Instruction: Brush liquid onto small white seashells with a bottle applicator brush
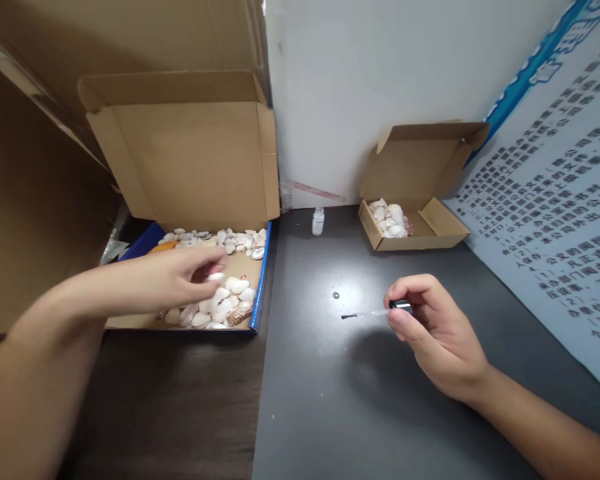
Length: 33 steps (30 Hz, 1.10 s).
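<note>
Over the blue-edged cardboard box (263, 280) on the left, my left hand (180, 273) pinches a small white seashell (215, 277) between thumb and fingers. Below and behind it, white shells (223, 307) lie in the box, with a brown ridged shell (241, 311) among them. My right hand (435, 333) grips the black cap of a small applicator brush (367, 313) above the dark table. The brush points left, its dark bristles at the far end. A small clear glass bottle (318, 222) stands uncapped near the wall.
A smaller open cardboard box (420, 244) at the back right holds white shells (391, 219) in its left part. A small dark ring-like spot (336, 295) lies on the grey table (325, 413). A printed sheet (555, 200) borders the right side.
</note>
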Tool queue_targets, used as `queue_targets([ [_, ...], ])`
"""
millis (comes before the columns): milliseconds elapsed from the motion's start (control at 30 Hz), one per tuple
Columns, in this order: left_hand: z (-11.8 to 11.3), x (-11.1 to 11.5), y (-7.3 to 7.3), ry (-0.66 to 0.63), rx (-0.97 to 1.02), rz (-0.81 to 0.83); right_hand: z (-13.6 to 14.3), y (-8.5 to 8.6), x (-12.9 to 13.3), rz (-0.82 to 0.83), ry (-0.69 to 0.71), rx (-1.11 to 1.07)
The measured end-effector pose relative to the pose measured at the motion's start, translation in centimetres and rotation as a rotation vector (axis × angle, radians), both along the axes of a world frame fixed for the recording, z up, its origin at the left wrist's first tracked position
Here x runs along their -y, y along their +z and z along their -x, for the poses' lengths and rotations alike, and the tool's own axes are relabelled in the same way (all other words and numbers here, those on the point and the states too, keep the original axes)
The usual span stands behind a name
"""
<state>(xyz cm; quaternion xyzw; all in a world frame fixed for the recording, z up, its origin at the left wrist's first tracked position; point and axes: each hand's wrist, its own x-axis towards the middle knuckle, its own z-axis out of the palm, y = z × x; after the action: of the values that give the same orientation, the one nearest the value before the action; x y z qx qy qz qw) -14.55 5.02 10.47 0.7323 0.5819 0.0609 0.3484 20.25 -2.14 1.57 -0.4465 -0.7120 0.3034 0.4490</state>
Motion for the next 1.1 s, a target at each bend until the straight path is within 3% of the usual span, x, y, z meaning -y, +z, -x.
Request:
queue_targets([
  [67, -3.8, 1.4, 0.6, -0.143, 0.169, 0.077, 0.1, 0.1, 0.0, -0.008, -0.008, -0.036],
  [133, -7.9, 2.4, -0.3, -0.181, 0.364, 0.152, 0.1, 0.2, -0.1, -0.031, -0.043, -0.097],
  [233, -12.7, 3.3, -4.0, -0.005, 0.738, 0.426, -0.1, 0.2, -0.2, -0.087, -0.117, -0.211],
  [300, -14.4, 3.6, -6.5, 0.078, 0.923, 0.582, -0.3, 0.3, -0.3, -0.106, -0.145, -0.199],
  [367, -15.0, 3.8, -8.2, 0.091, 0.998, 0.627, -0.4, 0.4, -0.5, -0.113, -0.145, -0.143],
  [467, -14.8, 3.9, -9.2, 0.057, 1.052, 0.674, -0.3, 0.3, -0.8, -0.072, -0.094, -0.074],
  [533, -14.4, 4.0, -9.3, 0.056, 1.079, 0.726, -0.3, 0.2, -1.1, -0.024, -0.072, -0.038],
  [767, -14.0, 4.8, -9.2, -0.169, 0.972, 0.925, -0.4, -0.8, -2.2, 0.167, -0.093, 0.026],
  [900, -13.8, 4.5, -9.2, -0.209, 0.962, 0.962, -0.3, -1.4, -2.9, 0.279, -0.111, 0.092],
  [1100, -13.7, 4.4, -9.0, -0.268, 0.894, 0.913, 0.0, -1.6, -3.2, 0.284, -0.117, 0.157],
])
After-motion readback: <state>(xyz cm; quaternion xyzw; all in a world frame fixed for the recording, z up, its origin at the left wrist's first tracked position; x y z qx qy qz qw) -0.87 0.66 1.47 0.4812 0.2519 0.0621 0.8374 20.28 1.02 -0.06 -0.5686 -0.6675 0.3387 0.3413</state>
